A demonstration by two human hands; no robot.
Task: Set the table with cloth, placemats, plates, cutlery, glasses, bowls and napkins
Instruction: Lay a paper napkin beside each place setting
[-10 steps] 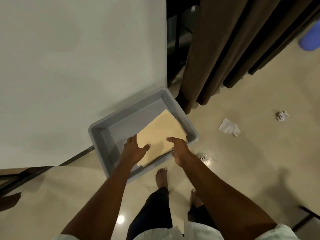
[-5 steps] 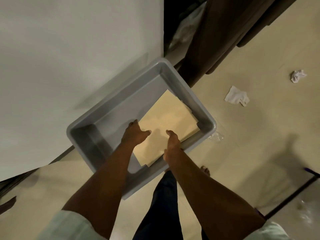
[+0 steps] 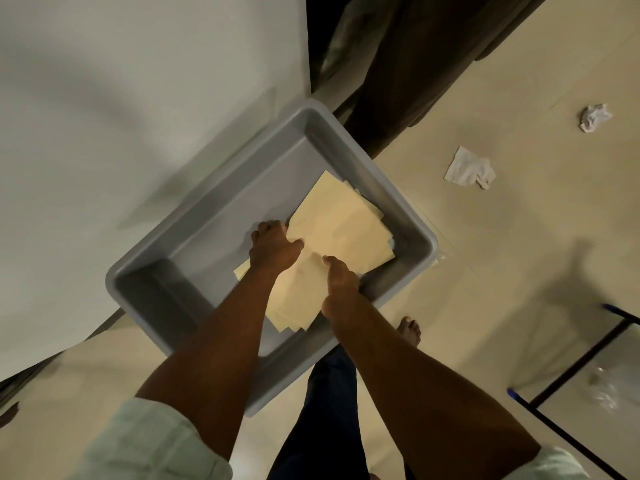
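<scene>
Two crumpled tissues [image 3: 470, 168] lie on the beige floor [image 3: 519, 258] near a brown curtain [image 3: 408, 81]. Inside the grey tub [image 3: 214, 216], beside the white table [image 3: 121, 98], the left hand [image 3: 273, 245] and right hand [image 3: 337, 277] grip the cream placemats [image 3: 343, 223], fingers curled.

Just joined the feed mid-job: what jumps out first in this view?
Both hands reach into a grey rectangular plastic tub on the floor beside a white table: the left hand and right hand grip a stack of cream-coloured flat placemats lying inside it. To the right, two crumpled white tissues litter the beige floor.
</scene>
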